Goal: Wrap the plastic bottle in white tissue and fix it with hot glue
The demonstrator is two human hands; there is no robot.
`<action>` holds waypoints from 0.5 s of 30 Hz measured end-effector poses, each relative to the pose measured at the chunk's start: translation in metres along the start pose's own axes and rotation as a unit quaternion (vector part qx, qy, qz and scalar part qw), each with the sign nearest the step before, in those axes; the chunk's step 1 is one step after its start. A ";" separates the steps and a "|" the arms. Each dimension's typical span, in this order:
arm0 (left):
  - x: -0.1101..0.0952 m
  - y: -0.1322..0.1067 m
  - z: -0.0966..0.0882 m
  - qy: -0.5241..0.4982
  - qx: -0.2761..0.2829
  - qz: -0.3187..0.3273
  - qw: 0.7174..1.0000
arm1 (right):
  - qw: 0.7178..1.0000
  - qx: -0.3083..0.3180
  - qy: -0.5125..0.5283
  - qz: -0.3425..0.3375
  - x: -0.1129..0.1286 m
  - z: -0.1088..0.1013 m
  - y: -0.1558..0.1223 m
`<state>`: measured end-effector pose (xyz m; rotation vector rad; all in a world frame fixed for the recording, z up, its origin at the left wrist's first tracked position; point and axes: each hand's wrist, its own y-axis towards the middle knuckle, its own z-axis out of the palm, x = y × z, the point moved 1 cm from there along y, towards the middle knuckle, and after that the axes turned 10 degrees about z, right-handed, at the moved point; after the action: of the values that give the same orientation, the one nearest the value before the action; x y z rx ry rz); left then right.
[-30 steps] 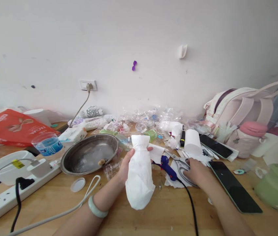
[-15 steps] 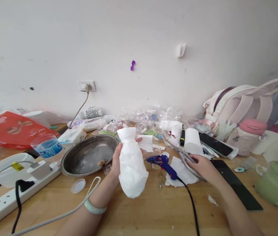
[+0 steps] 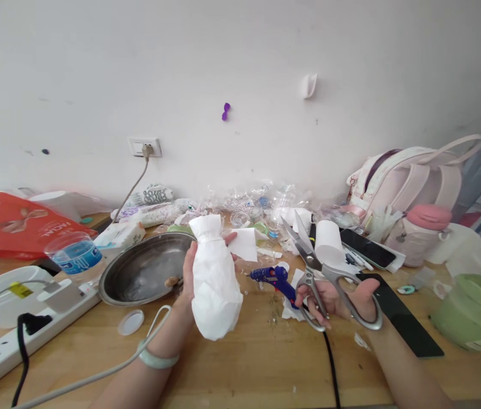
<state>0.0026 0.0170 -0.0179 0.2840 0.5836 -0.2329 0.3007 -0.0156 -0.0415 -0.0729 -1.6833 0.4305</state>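
White, crinkled, paper-like material covers a bottle-shaped form (image 3: 216, 295), narrow-necked above and swollen, faceted below; it is near mid-view, over a smooth, pale wooden tabletop (image 3: 261, 372), and is the hub for the following directions. The left hand (image 3: 188, 278) grasps it, digits showing on both sides, neck tilted toward 11 o'clock. A smooth, pale green bangle (image 3: 158, 359) rings the left wrist. At 3 o'clock, the right hand (image 3: 336, 300) grasps large grey metal scissors (image 3: 312, 262), thumb through one loop, fingers at the other; blades parted, tips toward 11. Between the hands, a blue plastic glue gun (image 3: 281, 283) points toward 9, its rounded black cord (image 3: 331, 363) trailing to 4. A flat white rectangular sheet (image 3: 244, 244) shows at 1 o'clock; a smooth white cylindrical roll (image 3: 328, 241) at 2. A rounded, dull metal basin (image 3: 138, 258), interior cloudy, holding a small brown lump (image 3: 171, 281), sits at 9 o'clock; a translucent disc-shaped lid (image 3: 131, 322) lies flat at 8. Clear, crumpled plastic (image 3: 261, 199) is heaped at 1, farther back.
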 end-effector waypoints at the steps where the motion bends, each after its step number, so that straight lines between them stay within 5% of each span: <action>1: -0.001 0.000 0.002 0.000 -0.009 0.006 1.000 | 0.998 0.054 0.017 0.020 0.003 0.003 -0.004; 9: -0.004 -0.001 0.006 -0.002 -0.027 0.008 1.000 | 0.982 0.172 -0.016 0.072 0.017 0.008 -0.018; 12: -0.004 -0.001 0.004 -0.004 -0.008 0.000 1.000 | 0.991 0.120 -0.023 0.064 0.007 0.003 -0.013; 15: -0.002 -0.002 0.005 0.002 0.005 -0.015 1.000 | 0.998 -0.006 -0.001 -0.059 -0.002 -0.003 -0.009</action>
<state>0.0028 0.0137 -0.0130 0.2858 0.5902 -0.2642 0.3056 -0.0237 -0.0400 0.0187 -1.6823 0.3314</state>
